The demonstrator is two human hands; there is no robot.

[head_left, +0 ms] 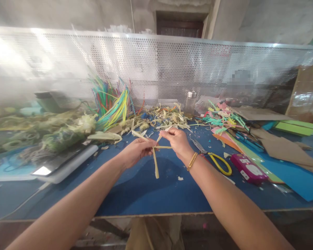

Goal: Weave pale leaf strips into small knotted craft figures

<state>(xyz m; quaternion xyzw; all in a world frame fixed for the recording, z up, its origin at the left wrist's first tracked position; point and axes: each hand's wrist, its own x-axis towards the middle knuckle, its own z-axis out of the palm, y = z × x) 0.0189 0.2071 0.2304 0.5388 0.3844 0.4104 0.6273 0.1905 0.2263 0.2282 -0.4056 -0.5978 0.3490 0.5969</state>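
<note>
My left grip (137, 150) is pinched together on the crossing of the pale plant-fibre strips (155, 166), and my right grip (177, 140) is clamped on one strip just to the right of that crossing, above the blue surface (135, 196). If my left pinch eases, I judge the crossing could slip loose, while too hard a pull from my right might split a strip. The yellow-handled scissors (203, 151), just right of my right grip, could snag a trailing end.

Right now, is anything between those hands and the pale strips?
Nothing visible: the left hand grips the pale strips where they cross, and the right hand pinches one. The scissors lie off to the right.
</note>
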